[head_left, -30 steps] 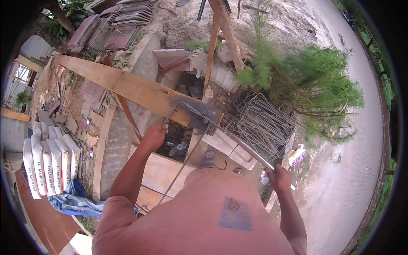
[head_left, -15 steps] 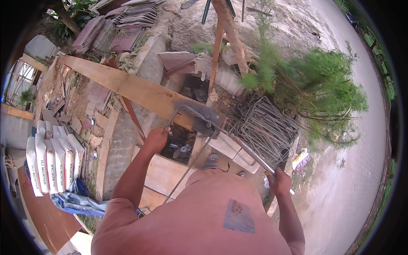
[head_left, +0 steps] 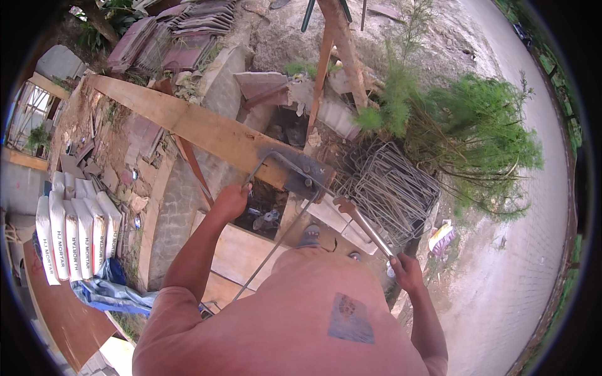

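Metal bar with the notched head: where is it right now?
In the head view, right of centre, the metal bar slants from near the dark plate down to the right hand, with the pile of wire frames on its upper right.

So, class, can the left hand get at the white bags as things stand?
Probably not: the left hand is closed on the bent rod, and the white bags look beyond arm's reach, off to the left.

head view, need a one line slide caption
Left grip on a bent metal rod over a wooden plank, right grip on a metal bar.
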### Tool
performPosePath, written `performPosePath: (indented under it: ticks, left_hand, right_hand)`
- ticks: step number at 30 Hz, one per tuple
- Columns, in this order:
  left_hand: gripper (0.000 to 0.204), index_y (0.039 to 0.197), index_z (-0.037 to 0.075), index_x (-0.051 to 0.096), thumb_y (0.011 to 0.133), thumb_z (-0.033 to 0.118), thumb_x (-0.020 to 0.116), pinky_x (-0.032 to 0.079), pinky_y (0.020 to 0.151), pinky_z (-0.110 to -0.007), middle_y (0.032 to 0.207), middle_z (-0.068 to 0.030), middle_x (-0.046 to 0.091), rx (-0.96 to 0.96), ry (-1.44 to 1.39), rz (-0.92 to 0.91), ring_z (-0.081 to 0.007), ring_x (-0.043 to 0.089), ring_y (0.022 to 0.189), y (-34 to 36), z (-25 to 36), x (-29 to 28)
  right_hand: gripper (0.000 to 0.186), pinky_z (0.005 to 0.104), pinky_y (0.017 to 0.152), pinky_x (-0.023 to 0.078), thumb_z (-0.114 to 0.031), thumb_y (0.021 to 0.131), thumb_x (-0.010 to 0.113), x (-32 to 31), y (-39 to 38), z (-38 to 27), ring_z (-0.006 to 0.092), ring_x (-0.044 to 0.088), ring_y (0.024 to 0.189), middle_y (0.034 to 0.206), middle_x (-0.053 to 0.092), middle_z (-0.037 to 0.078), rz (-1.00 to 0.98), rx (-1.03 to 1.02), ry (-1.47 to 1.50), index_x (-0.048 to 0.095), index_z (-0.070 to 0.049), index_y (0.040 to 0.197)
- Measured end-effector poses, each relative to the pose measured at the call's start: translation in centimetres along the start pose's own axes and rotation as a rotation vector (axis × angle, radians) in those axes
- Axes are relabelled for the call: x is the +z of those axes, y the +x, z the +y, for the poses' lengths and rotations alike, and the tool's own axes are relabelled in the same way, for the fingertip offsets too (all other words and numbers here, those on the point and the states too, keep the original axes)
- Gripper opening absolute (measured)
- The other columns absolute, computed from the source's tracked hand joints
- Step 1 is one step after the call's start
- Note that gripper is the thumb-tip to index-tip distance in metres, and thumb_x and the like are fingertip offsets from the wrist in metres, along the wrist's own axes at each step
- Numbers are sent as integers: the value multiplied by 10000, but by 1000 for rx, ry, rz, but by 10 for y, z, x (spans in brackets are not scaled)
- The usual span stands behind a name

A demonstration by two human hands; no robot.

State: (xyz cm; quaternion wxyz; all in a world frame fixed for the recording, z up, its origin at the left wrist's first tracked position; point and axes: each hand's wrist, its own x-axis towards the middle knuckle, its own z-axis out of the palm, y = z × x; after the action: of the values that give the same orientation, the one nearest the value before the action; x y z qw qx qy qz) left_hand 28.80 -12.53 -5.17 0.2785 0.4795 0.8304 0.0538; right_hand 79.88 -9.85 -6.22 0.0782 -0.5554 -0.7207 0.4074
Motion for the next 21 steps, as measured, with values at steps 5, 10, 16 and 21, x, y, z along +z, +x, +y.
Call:
performPosePath:
  ticks: [5, 10, 16, 21]
  left_hand:
    - [537, 855, -71, 606, 995, 399, 388, 427, 785, -541, 866, -315, 608, 14, -2, 40, -496, 568, 887, -2, 3, 0]
    - [517, 862, -66, 607, 994, 389, 400, 429, 779, -537, 871, -309, 610, 16, -37, 39, -499, 566, 886, 0, 1, -2]
    - [516, 867, -72, 605, 992, 389, 408, 431, 777, -540, 864, -315, 609, 46, -58, 47, -498, 566, 895, -1, 1, -1]
    - [519, 873, -76, 606, 990, 390, 411, 432, 776, -548, 852, -325, 606, 34, -37, 93, -503, 569, 879, -1, -2, 5]
  right_hand:
    - [552, 354, 516, 379, -504, 933, 527, -8, 3, -36, 163, 448, 538, 552, 469, 80, -190, 154, 305, 546, 4, 718]
    - [459, 444, 659, 444, -460, 906, 550, -25, 15, -68, 380, 596, 710, 705, 603, 205, -130, 233, -208, 626, -12, 838]
    - [378, 457, 643, 478, -414, 832, 659, -47, -12, -45, 372, 632, 740, 799, 654, 165, -41, 46, -393, 599, -41, 832]
    - [365, 476, 571, 462, -386, 823, 689, 17, 18, -74, 397, 604, 656, 689, 599, 162, 37, -85, -397, 525, -62, 785]
